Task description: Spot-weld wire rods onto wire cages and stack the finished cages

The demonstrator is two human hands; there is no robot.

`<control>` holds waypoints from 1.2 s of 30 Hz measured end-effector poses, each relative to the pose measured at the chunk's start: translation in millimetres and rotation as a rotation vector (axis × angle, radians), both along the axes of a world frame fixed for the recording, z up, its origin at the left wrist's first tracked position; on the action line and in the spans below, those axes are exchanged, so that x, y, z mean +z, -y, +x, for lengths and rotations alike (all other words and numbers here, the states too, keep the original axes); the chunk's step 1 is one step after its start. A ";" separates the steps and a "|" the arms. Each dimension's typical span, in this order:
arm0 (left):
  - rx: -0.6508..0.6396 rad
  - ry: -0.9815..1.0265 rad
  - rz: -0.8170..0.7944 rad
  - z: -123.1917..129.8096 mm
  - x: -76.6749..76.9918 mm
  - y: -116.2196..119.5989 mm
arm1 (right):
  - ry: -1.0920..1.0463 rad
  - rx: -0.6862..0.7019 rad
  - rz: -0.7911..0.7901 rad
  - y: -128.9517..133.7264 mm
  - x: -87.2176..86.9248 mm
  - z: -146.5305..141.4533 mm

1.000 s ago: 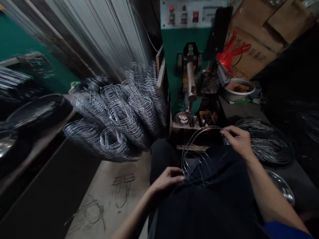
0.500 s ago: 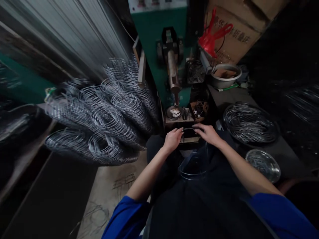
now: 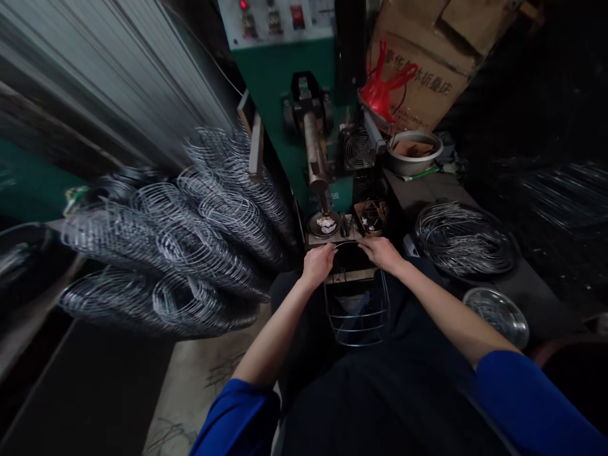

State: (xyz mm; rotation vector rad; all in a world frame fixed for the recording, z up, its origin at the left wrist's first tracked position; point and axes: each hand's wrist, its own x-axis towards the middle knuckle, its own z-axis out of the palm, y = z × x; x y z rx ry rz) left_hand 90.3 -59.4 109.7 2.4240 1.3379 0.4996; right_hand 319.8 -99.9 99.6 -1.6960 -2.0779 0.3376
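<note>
Between my hands is a wire frame (image 3: 358,315), its curved top wire spanning from one hand to the other and its curved crosswires hanging over my lap. My left hand (image 3: 318,263) is closed on the left end of the top wire. On the right side, my right hand (image 3: 381,253) pinches the same wire with its fingertips. Just beyond my hands, a green machine (image 3: 266,82) has a metal arm (image 3: 315,152) pointing down over a small round dish (image 3: 323,224) that holds something white.
Stacked wire frames (image 3: 204,234) fill the left side. To the right are a tray of loose wires (image 3: 463,240), a clear bowl of small wire pieces (image 3: 496,315), a grey basin (image 3: 415,153) and a cardboard box (image 3: 427,76) with a red bag (image 3: 382,92).
The wire frame has swung so that its crosswires now show spread out below my hands. Both hands keep their grip on it. The view has shifted, showing more of the machine's top panel.
</note>
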 end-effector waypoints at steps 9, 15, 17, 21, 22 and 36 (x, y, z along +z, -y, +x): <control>0.039 -0.028 0.000 -16.1 50.0 -31.1 | -0.142 0.158 0.018 -40.8 48.8 -10.0; 0.050 -0.012 -0.005 -19.7 53.8 -48.7 | -0.183 0.211 0.046 -65.3 53.5 -11.8; 0.050 -0.003 -0.002 -20.5 53.8 -54.0 | -0.185 0.215 0.051 -71.7 53.1 -12.4; 0.044 0.013 0.000 -22.2 53.7 -63.0 | -0.192 0.219 0.044 -81.0 54.4 -13.8; 0.043 0.015 0.000 -22.4 53.5 -64.9 | -0.190 0.225 0.040 -82.9 55.3 -14.2; 0.070 0.007 -0.012 -24.5 55.4 -83.7 | -0.196 0.288 0.059 -105.4 66.0 -18.4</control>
